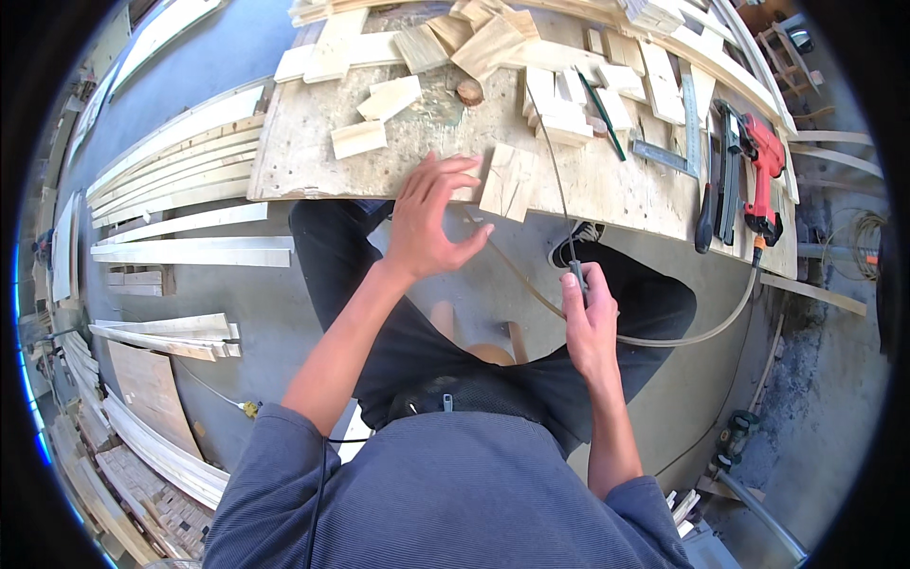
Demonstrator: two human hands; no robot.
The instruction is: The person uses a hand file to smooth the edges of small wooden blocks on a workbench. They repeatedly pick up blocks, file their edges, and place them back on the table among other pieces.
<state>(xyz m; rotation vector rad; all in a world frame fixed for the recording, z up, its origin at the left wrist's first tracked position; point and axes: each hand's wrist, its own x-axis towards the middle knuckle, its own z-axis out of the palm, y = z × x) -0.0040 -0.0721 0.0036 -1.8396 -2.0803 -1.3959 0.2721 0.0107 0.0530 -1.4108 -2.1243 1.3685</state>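
Observation:
My left hand (431,218) hovers by the workbench's near edge with fingers spread and nothing in it. Just right of its fingertips, a small pale wood block (510,182) lies at that edge, slightly overhanging. My right hand (590,313) is closed round the dark handle of a long, thin tool (557,161). Its narrow shaft or blade points away from me over the bench; whether it is a saw seen edge-on or a file, I cannot tell.
The workbench (303,156) carries several wood offcuts (488,47), a dark green pencil-like stick (599,112), a metal square (690,123) and a red nail gun (761,161). An air hose (701,339) loops from the gun below the bench. Long boards (190,251) lie at left.

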